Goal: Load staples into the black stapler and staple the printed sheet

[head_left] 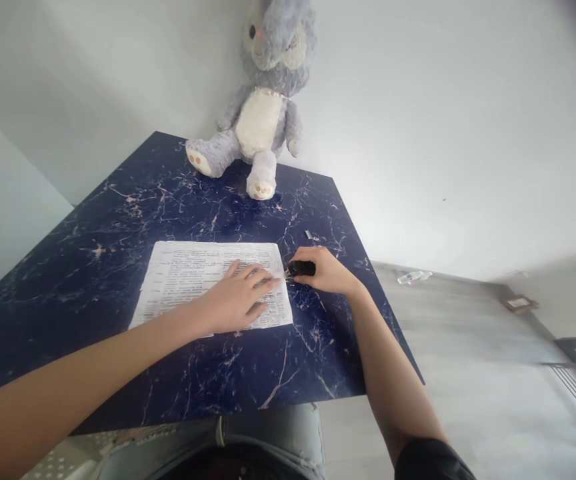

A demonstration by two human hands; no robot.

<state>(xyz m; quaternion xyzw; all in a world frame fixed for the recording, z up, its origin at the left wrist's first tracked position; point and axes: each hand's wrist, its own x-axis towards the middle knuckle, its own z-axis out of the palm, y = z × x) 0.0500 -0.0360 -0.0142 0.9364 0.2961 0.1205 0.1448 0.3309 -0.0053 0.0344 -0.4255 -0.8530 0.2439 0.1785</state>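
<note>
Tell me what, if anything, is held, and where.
The right hand grips what looks like a stapler by its black body; the left hand rests on the paper.

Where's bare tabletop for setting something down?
Bare on the dark blue table: left of the printed papers, past the left forearm; the band between papers and plush toy; the near-edge strip in front of the papers.
Crowded: the papers' right edge, with the left hand on top, the right hand gripping a black object.
</note>
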